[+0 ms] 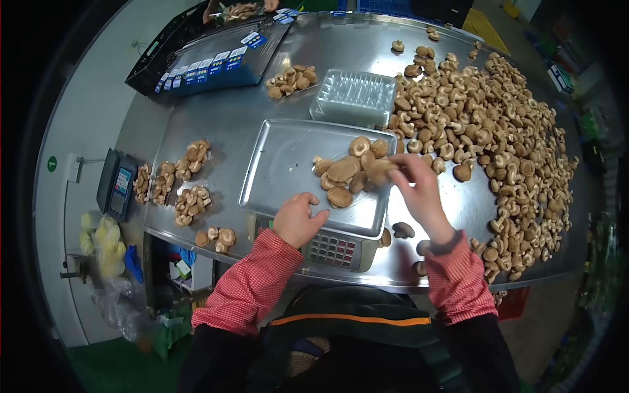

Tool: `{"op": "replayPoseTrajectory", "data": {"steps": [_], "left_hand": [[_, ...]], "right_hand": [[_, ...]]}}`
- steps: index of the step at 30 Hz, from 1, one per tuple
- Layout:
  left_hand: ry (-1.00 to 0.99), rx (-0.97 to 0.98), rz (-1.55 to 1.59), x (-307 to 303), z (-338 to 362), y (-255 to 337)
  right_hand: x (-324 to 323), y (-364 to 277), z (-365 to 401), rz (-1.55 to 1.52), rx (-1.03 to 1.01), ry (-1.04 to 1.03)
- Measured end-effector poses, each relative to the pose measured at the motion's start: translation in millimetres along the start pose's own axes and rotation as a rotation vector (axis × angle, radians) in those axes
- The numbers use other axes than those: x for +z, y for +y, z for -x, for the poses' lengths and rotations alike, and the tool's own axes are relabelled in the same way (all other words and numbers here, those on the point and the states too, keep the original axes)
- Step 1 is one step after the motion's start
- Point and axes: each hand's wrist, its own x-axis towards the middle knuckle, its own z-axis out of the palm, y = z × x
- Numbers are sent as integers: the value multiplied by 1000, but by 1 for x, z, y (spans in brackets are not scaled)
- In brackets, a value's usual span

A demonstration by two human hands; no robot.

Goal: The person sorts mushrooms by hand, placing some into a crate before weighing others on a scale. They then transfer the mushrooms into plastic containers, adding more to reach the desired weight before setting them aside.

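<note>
Shiitake mushrooms (pixel 343 171) sit clustered on the right part of the steel weighing pan (pixel 282 150), above a bench scale whose keypad (pixel 332 250) faces the person. At the right of that cluster, the right hand (pixel 419 190) pinches a brown-capped mushroom (pixel 380 172) by its edge between thumb and fingers; this grip is blurred, so I cannot tell how hard it presses. The left hand (pixel 298 219) is empty at the near side of the pan, thumb apart from loosely curled fingers.

Beyond the pan, a stack of clear plastic trays (pixel 357 98) stands on the metal worktop (pixel 216 118), and a broad heap of loose shiitake (pixel 472 111) spreads to the right.

Each mushroom should be light and slightly springy, more dry than slippery, with a cap that bruises or tears at the rim and a stem that could snap if twisted. The surest hold is probably across the thick of the cap, with gentle fingertip pressure. Because the clustered caps overlap, lifting the topmost would likely disturb its neighbours least.
</note>
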Motion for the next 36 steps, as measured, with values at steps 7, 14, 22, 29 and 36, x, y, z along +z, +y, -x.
{"op": "replayPoseTrajectory", "data": {"steps": [7,14,22,29,36], "left_hand": [[-30,-175,0,8,-11,11],[-71,-226,304,-10,-18,-24],[-35,-235,432,-46,-20,-62],[-170,-206,201,-30,-15,-8],[-108,-212,107,5,-22,8]], "right_hand": [[41,5,0,618,-142,-50],[4,11,10,104,12,160],[-10,13,30,115,135,22],[11,16,17,201,64,118],[34,44,-8,423,100,14]]}}
